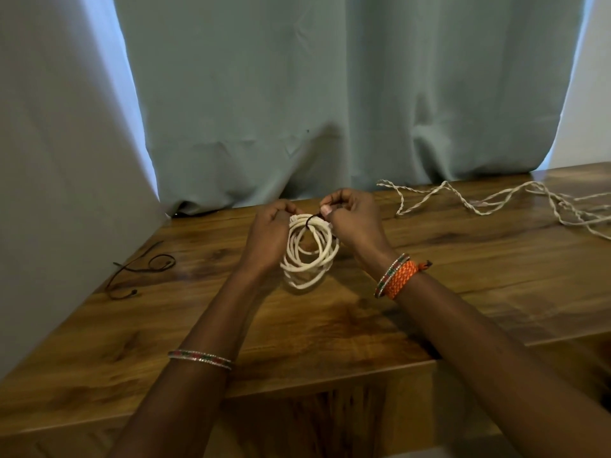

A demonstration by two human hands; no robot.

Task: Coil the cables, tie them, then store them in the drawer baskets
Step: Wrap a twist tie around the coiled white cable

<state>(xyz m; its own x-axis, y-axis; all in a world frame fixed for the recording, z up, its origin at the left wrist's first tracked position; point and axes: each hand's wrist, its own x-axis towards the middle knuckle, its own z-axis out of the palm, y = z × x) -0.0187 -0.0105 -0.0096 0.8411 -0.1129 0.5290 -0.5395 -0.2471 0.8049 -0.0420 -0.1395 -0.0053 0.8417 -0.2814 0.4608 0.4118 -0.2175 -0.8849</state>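
Both your hands are pinching: left hand holds the white coil mid-desk, right hand works the dark tie round its top. Coiled, tying underway. Twisted cable at the desk's far right edge waits; no drawer baskets visible.

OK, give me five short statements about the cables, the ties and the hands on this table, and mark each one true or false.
1. Both hands hold the white coiled cable. True: the left hand and the right hand grip its top.
2. A dark tie loops over the top of the coil. True.
3. The twisted cable at the right is already coiled. False: it lies loose and spread out on the table.
4. A spare dark tie lies at the left of the table. True.
5. The coil sits in a drawer basket. False: it is over the tabletop, and no basket shows.
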